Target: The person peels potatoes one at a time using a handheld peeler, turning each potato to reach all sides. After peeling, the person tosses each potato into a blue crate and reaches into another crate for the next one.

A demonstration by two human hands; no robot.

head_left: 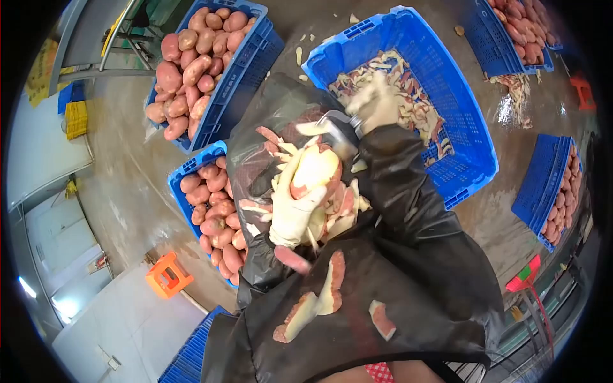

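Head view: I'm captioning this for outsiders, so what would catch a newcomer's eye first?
The partly peeled red-skinned potato in the left hand stands out, pale near the middle. Just above and to its right, the right hand holds a metal peeler. Beyond that, a blue crate holds scattered peelings.

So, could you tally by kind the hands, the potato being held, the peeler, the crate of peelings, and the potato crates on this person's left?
Hands: 2 (left hand, right hand)
Held potato: 1
Peeler: 1
Crate of peelings: 1
Potato crates on the left: 2 (upper crate, lower crate)
Total: 7
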